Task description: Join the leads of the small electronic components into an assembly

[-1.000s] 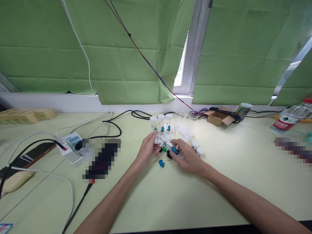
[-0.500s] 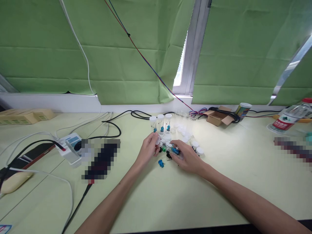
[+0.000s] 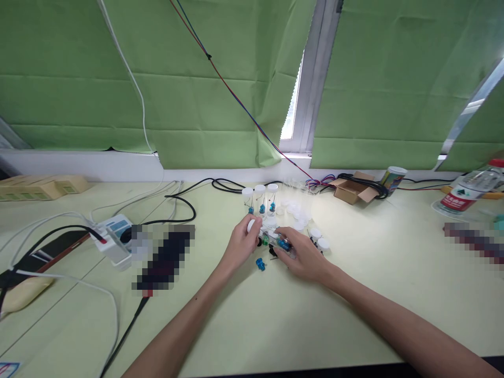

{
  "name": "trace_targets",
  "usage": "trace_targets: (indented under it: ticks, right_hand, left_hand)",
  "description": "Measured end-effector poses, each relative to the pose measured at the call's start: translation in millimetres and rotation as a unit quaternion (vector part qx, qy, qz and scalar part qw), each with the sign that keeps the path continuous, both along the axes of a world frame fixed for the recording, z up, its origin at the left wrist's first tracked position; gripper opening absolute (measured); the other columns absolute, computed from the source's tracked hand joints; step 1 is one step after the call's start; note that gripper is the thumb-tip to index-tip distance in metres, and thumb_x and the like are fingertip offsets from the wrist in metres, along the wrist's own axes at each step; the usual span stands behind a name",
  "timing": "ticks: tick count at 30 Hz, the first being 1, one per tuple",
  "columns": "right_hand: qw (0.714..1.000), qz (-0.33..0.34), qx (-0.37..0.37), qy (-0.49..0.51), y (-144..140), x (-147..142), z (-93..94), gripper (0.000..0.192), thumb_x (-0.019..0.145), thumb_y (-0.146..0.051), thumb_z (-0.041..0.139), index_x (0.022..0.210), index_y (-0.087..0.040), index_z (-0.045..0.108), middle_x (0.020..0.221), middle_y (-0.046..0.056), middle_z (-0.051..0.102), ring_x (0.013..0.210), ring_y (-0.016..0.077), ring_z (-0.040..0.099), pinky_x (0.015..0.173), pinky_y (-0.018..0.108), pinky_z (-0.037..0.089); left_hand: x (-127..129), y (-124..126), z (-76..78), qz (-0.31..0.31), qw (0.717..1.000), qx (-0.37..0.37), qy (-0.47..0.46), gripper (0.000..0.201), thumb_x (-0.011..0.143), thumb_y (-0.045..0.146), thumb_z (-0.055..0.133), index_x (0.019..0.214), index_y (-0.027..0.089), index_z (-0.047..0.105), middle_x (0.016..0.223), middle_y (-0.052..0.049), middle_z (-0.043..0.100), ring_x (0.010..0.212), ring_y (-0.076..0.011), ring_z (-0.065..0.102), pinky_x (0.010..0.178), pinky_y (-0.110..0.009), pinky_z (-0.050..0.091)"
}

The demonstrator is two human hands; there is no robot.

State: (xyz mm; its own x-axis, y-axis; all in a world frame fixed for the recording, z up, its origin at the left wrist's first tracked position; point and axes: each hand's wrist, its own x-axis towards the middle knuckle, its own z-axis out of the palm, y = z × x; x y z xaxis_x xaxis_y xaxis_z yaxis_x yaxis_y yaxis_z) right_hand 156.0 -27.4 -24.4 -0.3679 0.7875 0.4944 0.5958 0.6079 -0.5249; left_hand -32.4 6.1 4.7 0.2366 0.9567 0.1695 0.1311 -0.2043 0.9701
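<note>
Both hands meet mid-table over a clear tube [image 3: 271,234] lying on its side: the left hand [image 3: 241,244] now pinches its white cap [image 3: 251,225] (pressed closer than a second ago), while the right hand [image 3: 305,256] grips the body holding a blue component [image 3: 283,243], so the capping looks nearly done.

Green pleated blinds [image 3: 197,89] are hanging over the window [image 3: 293,113], daylight is slipping through the gap, and a pale green table [image 3: 275,325] is stretching beneath the white sill [image 3: 98,165].

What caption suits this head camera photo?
Two hands, left hand and right hand, grip a clear plastic tube over a pale green table.
</note>
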Motion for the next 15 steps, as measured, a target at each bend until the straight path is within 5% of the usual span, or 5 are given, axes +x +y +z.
trace_targets:
  ticks: [15]
  right_hand:
    - [1.000, 0.001, -0.001, -0.008, -0.2, 0.0, -0.6, 0.032, 0.091, -0.026, 0.055, 0.122, -0.021, 0.048, 0.110, 0.010, 0.065, 0.091, 0.0223, 0.063, 0.075, 0.035, 0.049]
  left_hand:
    - [0.6, -6.6, 1.7, 0.019, 0.997, 0.067, 0.039, 0.032, 0.089, 0.051, 0.050, 0.082, 0.021, 0.052, 0.058, 0.005, 0.042, 0.049, -0.0088, 0.034, 0.047, -0.020, 0.029]
